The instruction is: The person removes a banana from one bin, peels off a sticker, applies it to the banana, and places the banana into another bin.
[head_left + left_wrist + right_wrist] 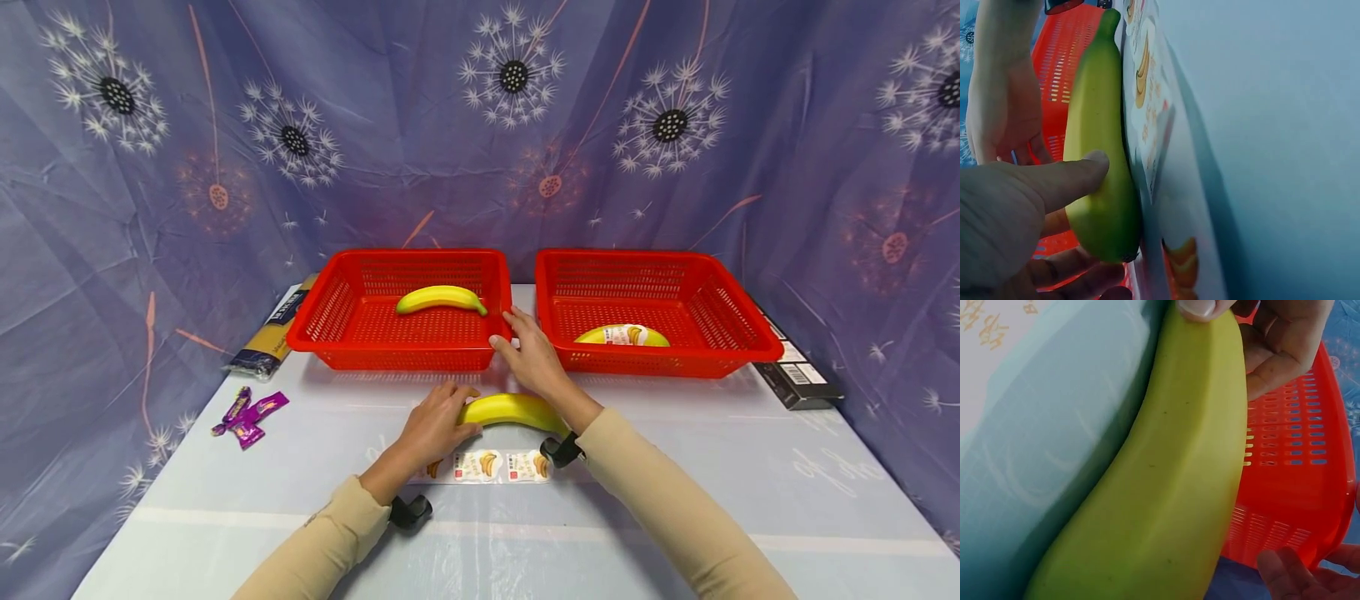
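Left hand (433, 427) curled round end of banana (513, 410) lying on table (675, 500), right hand (534, 354) relaxed, fingertips on corner of left basket (330, 321), second banana (441, 299) inside, right basket (742, 329) beside, sticker strip (487, 467) just before the hands, purple wrappers (247, 415) left, flat pale plastic sheet, floral cloth backdrop (480, 125).

Purple candy wrappers (247, 414), spaghetti packet (272, 333), black box (797, 372), floral backdrop (150, 167)

Open table (675, 467) right of hands; red baskets (397, 337) wall off far side (narrow gap between).
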Tool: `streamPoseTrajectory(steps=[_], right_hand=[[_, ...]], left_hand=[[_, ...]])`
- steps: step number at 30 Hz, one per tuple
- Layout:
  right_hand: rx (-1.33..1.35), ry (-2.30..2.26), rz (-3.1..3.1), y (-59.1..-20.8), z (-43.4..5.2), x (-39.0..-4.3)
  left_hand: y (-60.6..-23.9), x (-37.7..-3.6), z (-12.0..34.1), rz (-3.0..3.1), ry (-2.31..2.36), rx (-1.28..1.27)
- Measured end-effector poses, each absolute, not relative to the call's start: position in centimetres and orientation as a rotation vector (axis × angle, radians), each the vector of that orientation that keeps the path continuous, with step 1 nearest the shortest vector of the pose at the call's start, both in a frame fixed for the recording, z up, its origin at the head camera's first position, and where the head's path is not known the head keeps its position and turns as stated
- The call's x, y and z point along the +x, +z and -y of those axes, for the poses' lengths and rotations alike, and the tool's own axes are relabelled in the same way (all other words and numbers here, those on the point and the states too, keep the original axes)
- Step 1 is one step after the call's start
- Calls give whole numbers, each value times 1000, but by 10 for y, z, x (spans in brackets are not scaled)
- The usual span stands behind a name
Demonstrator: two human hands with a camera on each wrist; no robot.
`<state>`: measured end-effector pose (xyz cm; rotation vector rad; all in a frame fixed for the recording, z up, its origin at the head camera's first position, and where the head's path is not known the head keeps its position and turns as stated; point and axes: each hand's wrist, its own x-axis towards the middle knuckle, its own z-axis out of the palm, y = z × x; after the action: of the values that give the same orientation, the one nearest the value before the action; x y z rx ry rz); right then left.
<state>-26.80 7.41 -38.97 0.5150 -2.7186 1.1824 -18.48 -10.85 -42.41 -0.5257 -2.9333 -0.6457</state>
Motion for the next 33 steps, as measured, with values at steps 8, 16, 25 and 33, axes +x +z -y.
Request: streamPoseTrajectory(steps=[8, 16, 25, 33], right_hand=[[611, 1179, 2691, -384, -91, -247], [693, 1091, 2648, -397, -118, -205], [863, 797, 2604, -425, -142, -168], [943, 560, 2778, -434, -146, -155]], left_hand=[[-418, -176, 113, 2843, -658, -529], [-412, -156, 113, 2759, -660, -647], [-422, -139, 104, 2812, -620, -800], [-434, -134, 100, 2778, -542, -907]])
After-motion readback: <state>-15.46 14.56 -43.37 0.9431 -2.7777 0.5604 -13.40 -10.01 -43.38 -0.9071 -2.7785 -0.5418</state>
